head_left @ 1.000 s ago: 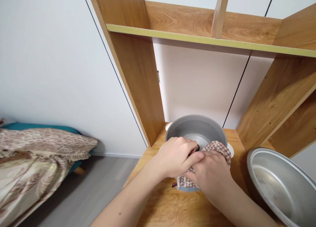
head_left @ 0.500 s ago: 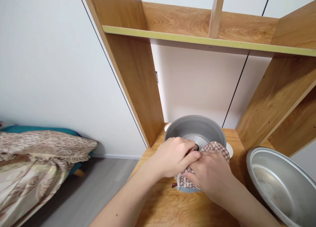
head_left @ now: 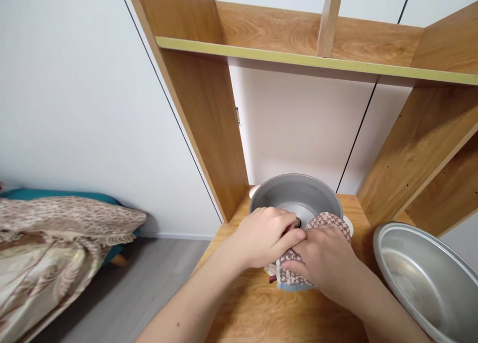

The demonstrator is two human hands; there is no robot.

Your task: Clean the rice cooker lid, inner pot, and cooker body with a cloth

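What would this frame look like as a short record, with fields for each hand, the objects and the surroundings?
left hand: left hand, fingers curled at the vessel's near edge; grip hidden
right hand: right hand, gripping a patterned cloth at that edge
vessel: round vessel, grey inside, on a wooden surface
right side: silver metal pot
above: yellow-edged shelf
far left: patterned fabric over teal furniture

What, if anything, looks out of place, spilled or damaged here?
No spill or damage stands out around the grey pot. The silver basin to its right has a brownish patch inside, odd against the plain metal, perhaps a stain or reflection. The blanket at left lies rumpled.
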